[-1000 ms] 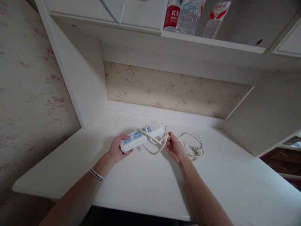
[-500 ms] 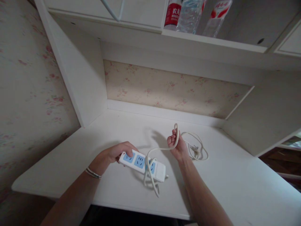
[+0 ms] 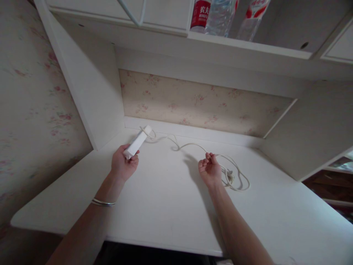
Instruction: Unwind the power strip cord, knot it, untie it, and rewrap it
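Observation:
My left hand (image 3: 125, 162) grips the near end of a white power strip (image 3: 137, 142), which points away toward the back left of the desk. Its blue socket faces are turned out of sight. From the strip's far end a white cord (image 3: 190, 144) runs in loose bends across to my right hand (image 3: 210, 170), whose fingers are pinched on it. Beyond that hand the cord lies in loops on the desktop, with the plug (image 3: 230, 176) inside the loops.
The white desk (image 3: 162, 209) has a side panel (image 3: 91, 92) at left and another at right. An overhead shelf (image 3: 248, 46) holds several plastic bottles, one a red-labelled bottle (image 3: 200, 14). Floral wallpaper (image 3: 176, 99) covers the back.
My left hand has swung the power strip away to the back left and turned it, so the sockets no longer show. The cord's tangle over the strip has stretched out between my hands.

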Action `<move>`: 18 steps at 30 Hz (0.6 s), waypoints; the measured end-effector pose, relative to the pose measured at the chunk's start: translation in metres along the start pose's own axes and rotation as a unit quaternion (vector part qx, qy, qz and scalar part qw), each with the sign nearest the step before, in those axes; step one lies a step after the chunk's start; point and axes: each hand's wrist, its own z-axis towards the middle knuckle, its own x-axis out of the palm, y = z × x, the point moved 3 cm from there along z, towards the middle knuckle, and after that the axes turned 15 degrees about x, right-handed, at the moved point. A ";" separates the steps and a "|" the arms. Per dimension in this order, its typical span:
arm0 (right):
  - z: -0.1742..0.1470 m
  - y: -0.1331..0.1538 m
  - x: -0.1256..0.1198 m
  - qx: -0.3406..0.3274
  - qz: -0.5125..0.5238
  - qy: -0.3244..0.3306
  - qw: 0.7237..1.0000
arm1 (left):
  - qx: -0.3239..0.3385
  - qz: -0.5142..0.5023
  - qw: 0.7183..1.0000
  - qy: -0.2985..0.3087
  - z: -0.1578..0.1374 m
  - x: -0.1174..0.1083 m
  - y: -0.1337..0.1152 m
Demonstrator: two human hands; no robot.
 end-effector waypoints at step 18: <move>0.006 0.007 -0.011 -0.026 -0.067 -0.052 0.996 | -0.122 0.350 0.927 0.061 0.000 -0.029 -0.018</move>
